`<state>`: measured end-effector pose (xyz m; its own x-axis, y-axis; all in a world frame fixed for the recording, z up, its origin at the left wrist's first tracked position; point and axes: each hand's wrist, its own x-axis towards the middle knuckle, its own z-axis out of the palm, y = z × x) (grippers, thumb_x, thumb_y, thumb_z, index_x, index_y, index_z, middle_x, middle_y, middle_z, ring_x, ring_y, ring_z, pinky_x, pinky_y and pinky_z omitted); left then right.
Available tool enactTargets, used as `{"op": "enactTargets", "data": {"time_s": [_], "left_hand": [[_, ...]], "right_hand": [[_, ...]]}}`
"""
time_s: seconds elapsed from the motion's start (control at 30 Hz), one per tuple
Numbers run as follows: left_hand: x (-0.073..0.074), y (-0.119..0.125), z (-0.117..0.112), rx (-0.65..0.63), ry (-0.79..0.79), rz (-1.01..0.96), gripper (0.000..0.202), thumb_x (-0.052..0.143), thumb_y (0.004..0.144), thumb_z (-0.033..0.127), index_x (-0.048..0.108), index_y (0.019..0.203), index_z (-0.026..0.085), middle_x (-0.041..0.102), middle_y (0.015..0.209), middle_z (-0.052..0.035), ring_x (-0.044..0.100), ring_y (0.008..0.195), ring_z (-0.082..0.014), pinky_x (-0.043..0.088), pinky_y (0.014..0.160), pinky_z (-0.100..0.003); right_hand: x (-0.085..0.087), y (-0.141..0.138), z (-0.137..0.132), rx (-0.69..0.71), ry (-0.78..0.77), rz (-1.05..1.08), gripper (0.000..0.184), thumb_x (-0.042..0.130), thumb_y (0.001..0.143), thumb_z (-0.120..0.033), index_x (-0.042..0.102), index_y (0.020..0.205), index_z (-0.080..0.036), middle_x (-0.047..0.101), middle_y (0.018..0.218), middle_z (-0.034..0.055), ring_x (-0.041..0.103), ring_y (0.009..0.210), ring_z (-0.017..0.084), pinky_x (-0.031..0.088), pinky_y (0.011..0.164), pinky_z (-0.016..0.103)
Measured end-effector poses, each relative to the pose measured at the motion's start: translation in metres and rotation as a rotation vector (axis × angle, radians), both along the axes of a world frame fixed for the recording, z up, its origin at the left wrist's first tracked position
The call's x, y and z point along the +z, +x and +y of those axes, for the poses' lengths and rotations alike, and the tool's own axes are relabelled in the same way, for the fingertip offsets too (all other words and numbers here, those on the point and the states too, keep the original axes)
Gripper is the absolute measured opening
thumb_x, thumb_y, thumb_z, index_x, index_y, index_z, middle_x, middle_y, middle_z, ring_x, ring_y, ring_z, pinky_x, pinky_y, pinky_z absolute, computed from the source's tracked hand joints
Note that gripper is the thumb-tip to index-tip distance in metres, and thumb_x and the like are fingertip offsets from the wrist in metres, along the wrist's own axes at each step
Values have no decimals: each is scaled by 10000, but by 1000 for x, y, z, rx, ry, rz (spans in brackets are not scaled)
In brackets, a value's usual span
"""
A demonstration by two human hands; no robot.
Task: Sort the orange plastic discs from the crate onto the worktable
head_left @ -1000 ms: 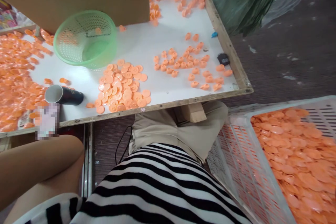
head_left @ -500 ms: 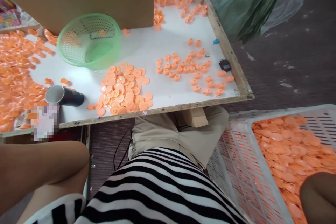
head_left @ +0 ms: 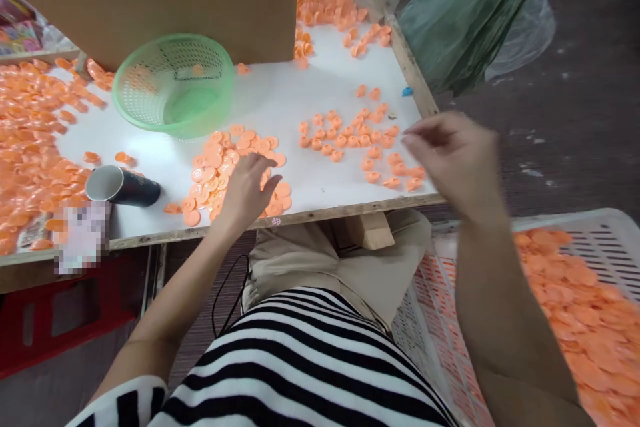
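Observation:
My left hand (head_left: 247, 188) lies on a pile of flat orange discs (head_left: 225, 153) near the front edge of the white table (head_left: 280, 97), fingers stretched over the discs. My right hand (head_left: 453, 155) hovers above the table's right front corner, beside a scattered group of small orange caps (head_left: 350, 137). Its fingers point left and are smeared by motion, so I cannot tell whether they hold anything.
A green mesh basket (head_left: 175, 83) stands behind the disc pile, in front of a cardboard box (head_left: 150, 0). A black cup (head_left: 123, 187) lies on its side at the left, by a big orange heap (head_left: 30, 140). A white crate (head_left: 620, 233) of orange discs sits at lower right.
Both arms have come up from my lap. The left hand has landed on the disc pile and the right hand has swung over the table's right corner. The view has shifted slightly.

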<state>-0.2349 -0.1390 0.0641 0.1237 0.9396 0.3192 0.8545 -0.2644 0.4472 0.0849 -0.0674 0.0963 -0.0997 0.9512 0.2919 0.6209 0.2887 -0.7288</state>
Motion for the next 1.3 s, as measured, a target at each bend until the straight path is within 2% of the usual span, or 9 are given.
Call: {"op": "enactTargets", "data": {"time_s": [0.07, 0.13, 0.23, 0.3, 0.43, 0.7, 0.87, 1.1, 1.3], "left_hand": [[-27, 9, 10, 10, -143, 148, 204, 593, 883, 253, 619, 1059, 152, 589, 1071, -121, 551, 1022, -261, 465, 882, -408], [-45, 14, 13, 25, -230, 251, 247, 620, 860, 247, 630, 1079, 133, 573, 1119, -149, 529, 1068, -294, 441, 922, -422], [-55, 17, 12, 31, -303, 336, 250, 622, 854, 254, 641, 1069, 128, 567, 1113, -160, 512, 1074, -312, 427, 921, -419], [-55, 17, 12, 27, -337, 364, 231, 620, 853, 255, 647, 1040, 123, 570, 1088, -163, 518, 1045, -314, 432, 893, -414], [-55, 17, 14, 24, -378, 328, 197, 615, 850, 232, 635, 1002, 109, 585, 1028, -156, 533, 996, -301, 435, 870, -399], [-64, 19, 22, 51, -411, 125, 205, 634, 797, 182, 594, 991, 130, 610, 1014, -130, 556, 975, -276, 441, 841, -376], [-64, 16, 32, 67, -524, -21, 136, 654, 735, 157, 584, 851, 157, 631, 844, -76, 579, 787, -219, 442, 697, -326], [-66, 59, 48, -22, -573, -773, 209, 666, 753, 213, 579, 933, 154, 610, 716, 1, 584, 608, -111, 450, 585, -229], [-86, 93, 61, 1, -592, -693, 97, 628, 787, 187, 622, 876, 149, 638, 645, -4, 583, 539, -103, 416, 513, -198]], "right_hand": [[-23, -8, 10, 2, -75, -72, 101, 629, 843, -232, 666, 876, -145, 658, 867, 58, 573, 688, 149, 493, 711, 317], [-52, -15, 19, 10, -130, -173, 104, 589, 812, -197, 671, 854, -148, 655, 889, 80, 558, 674, 165, 474, 720, 331], [-88, -17, 28, -64, -89, -369, 207, 572, 800, -206, 680, 963, -140, 634, 993, 134, 579, 846, 247, 438, 800, 378], [-99, -15, 30, -158, -74, -497, 249, 567, 812, -216, 675, 1018, -129, 631, 1016, 163, 561, 944, 300, 402, 828, 406], [-102, -22, 28, -123, -142, -563, 208, 514, 863, -190, 687, 967, -141, 670, 974, 144, 564, 950, 297, 353, 854, 418], [-108, -66, -1, 249, -224, -207, 119, 580, 821, -166, 682, 876, -193, 701, 952, 44, 593, 759, 172, 370, 851, 359], [-116, -61, -7, 152, -266, 47, 163, 568, 804, -198, 697, 902, -190, 706, 895, 44, 564, 663, 152, 442, 714, 300], [-111, -60, -14, 107, -367, 266, 242, 563, 845, -381, 689, 898, -181, 698, 794, 38, 603, 681, 158, 468, 632, 266], [-117, -66, -7, 70, -568, 291, 202, 645, 788, -365, 644, 852, -173, 662, 666, 18, 609, 565, 150, 417, 435, 208]]}}
